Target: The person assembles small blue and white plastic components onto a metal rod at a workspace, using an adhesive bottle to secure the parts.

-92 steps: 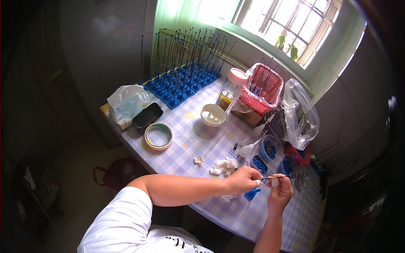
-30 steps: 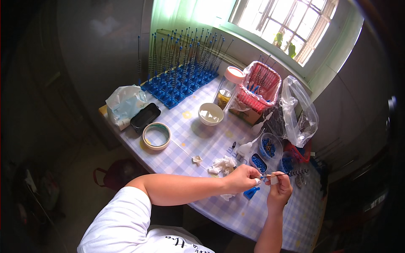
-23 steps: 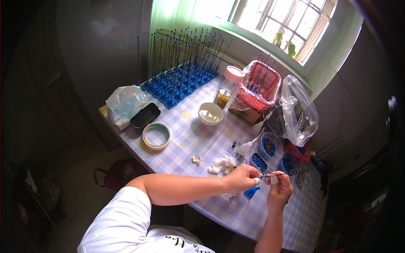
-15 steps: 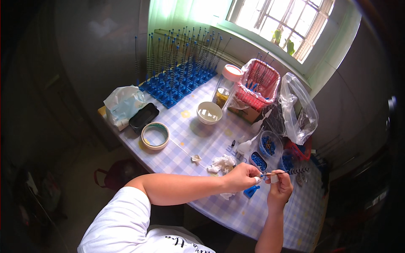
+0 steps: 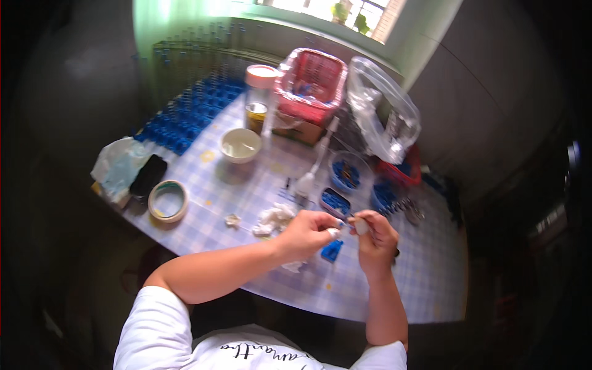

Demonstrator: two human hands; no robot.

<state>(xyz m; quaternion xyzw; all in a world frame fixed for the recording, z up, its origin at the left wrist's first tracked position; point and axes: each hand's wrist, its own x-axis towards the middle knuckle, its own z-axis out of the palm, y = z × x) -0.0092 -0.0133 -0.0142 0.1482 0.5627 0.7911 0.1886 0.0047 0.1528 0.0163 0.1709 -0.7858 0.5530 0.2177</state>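
My left hand (image 5: 305, 235) is closed in a pinch on a small blue piece (image 5: 340, 222) at its fingertips. Just beside it, my right hand (image 5: 377, 240) grips a thin rod whose dark spiral part (image 5: 402, 206) sticks out beyond the fingers. The two hands' fingertips nearly meet; blur hides whether rod and blue piece touch. White wrapping covers some fingertips on both hands. Below the hands lies a blue wedge-shaped piece (image 5: 332, 251). An oblong tub of small blue parts (image 5: 335, 201) sits just behind them, with crumpled white tissue (image 5: 275, 219) to the left.
A round clear tub (image 5: 346, 172) holds blue and brass-coloured parts. Further back stand a red basket (image 5: 310, 105), a lidded jar (image 5: 259, 102) and a white bowl (image 5: 240, 146). Spiral rods stand in blue racks (image 5: 191, 117) at far left. A tape roll (image 5: 168, 201) lies near the left edge.
The view has swung, so the table's things sit further left and higher in the picture. Both hands stay close together, and the right still holds the spiral rod.
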